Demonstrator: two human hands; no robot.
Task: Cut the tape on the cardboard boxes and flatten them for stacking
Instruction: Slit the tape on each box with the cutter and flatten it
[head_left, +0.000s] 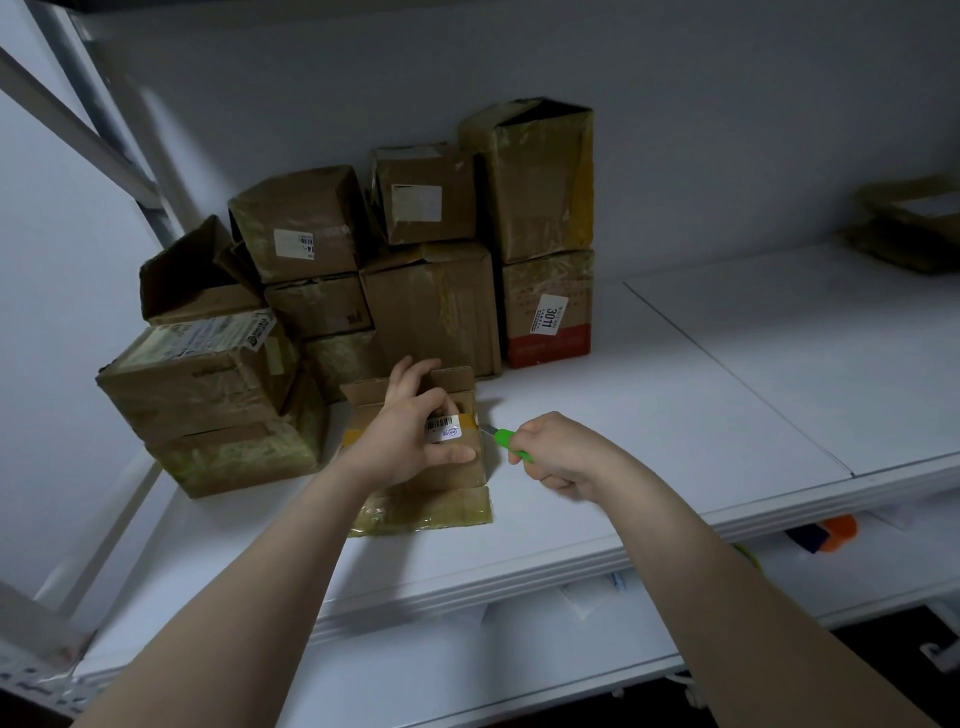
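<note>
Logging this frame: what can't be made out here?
Head view: green knife blade, tiny and blurred; contact with small box tape unclear.
Head view: barcode label, partly covered by left hand.
Head view: cardboard pile far right, dim, cut off by frame edge.

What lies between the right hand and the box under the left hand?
A green knife, gripped by the right hand, with its blade pointing at the right edge of the box. The head view shows it.
</note>
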